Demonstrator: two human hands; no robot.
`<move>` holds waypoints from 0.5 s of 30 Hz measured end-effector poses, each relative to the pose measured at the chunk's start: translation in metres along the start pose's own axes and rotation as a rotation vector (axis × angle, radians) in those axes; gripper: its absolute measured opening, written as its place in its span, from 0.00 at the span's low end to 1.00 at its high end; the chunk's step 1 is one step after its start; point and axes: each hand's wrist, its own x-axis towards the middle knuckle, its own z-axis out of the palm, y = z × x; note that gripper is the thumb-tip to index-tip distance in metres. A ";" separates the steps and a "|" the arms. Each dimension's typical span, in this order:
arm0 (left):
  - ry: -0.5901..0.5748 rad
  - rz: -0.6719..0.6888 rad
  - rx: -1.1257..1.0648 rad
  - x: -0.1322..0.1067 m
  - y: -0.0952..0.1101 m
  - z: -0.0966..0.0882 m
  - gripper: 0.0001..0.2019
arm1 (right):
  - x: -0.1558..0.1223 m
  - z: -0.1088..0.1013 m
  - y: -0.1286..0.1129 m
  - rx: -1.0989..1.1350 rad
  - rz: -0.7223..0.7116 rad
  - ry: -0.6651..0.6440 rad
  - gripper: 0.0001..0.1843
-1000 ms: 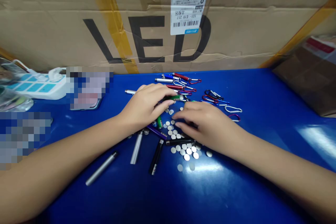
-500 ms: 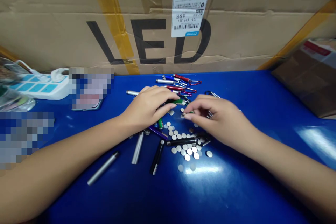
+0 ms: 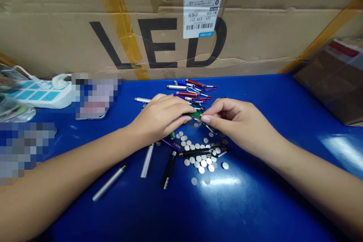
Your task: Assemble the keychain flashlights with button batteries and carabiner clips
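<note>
My left hand [image 3: 160, 117] is curled over a small green pen-shaped tube [image 3: 194, 114], holding it at the middle of the blue table [image 3: 255, 196]. My right hand [image 3: 235, 121] pinches its thumb and forefinger right at the tube's open end; what the pinch holds is too small to make out. Below both hands lies a scatter of several small silver button cells [image 3: 201, 159]. Silver tubes [image 3: 147, 160] and black tubes [image 3: 168, 168] lie loose in front of the left wrist.
Several red, blue and silver finished pen lights [image 3: 193, 89] with clips lie behind the hands. A big cardboard box marked LED [image 3: 159, 41] walls off the back. A white power strip [image 3: 39, 94] sits at far left, and a brown box [image 3: 334, 79] at right.
My right hand lifted off the button cells and moved up and left until its pinched fingers met the green tube in my left hand. The left hand stayed nearly still.
</note>
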 end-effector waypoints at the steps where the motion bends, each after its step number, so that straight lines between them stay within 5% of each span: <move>1: -0.004 -0.004 0.003 0.000 0.000 0.000 0.10 | 0.000 0.000 0.000 -0.008 -0.005 0.000 0.14; 10: 0.022 0.011 0.016 0.000 0.000 0.000 0.09 | -0.002 0.001 -0.010 -0.216 -0.202 0.146 0.05; 15: 0.010 -0.012 0.006 0.001 0.000 -0.001 0.10 | -0.003 0.003 -0.009 -0.232 -0.196 0.175 0.05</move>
